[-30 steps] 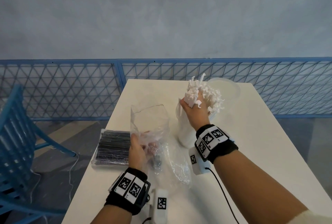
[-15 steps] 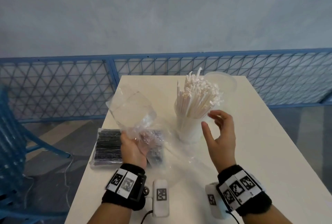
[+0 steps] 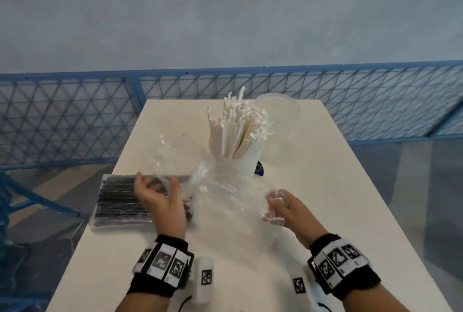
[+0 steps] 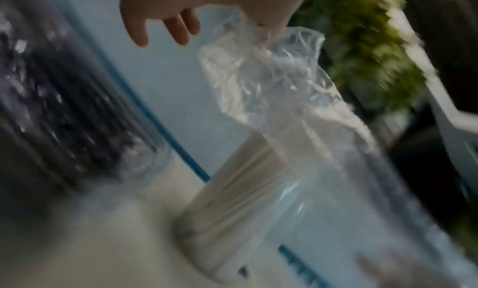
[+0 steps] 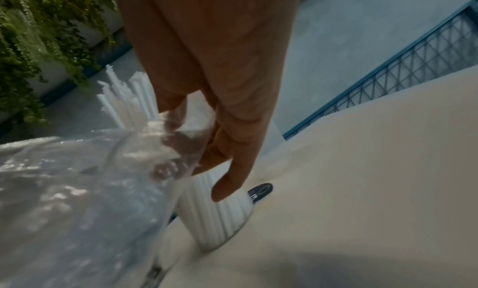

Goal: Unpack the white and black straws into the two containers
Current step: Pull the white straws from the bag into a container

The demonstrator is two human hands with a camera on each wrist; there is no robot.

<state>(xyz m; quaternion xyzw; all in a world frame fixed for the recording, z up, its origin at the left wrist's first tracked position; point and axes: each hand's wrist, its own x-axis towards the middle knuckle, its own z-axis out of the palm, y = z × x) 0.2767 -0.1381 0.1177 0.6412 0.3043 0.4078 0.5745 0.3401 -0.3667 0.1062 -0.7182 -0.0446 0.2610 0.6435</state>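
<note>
White straws (image 3: 238, 134) stand upright in a clear container (image 3: 235, 166) at the table's middle, seen again in the right wrist view (image 5: 214, 210). A second, empty clear container (image 3: 278, 109) stands behind them. The black straws (image 3: 117, 199) lie in their sealed pack at the left edge. An empty clear plastic bag (image 3: 220, 196) stretches between both hands in front of the white straws. My left hand (image 3: 157, 186) pinches its left end (image 4: 271, 67) over the black pack. My right hand (image 3: 275, 202) grips its right end with curled fingers (image 5: 181, 149).
A small dark round sticker (image 3: 258, 168) lies beside the straw container. The white table (image 3: 338, 186) is bare on its right half. A blue mesh railing (image 3: 75, 116) runs behind the table, and a blue chair (image 3: 15, 201) stands at the left.
My right hand let go of the white straws, drew back toward me and took hold of the bag. The left hand lowered the bag over the black pack.
</note>
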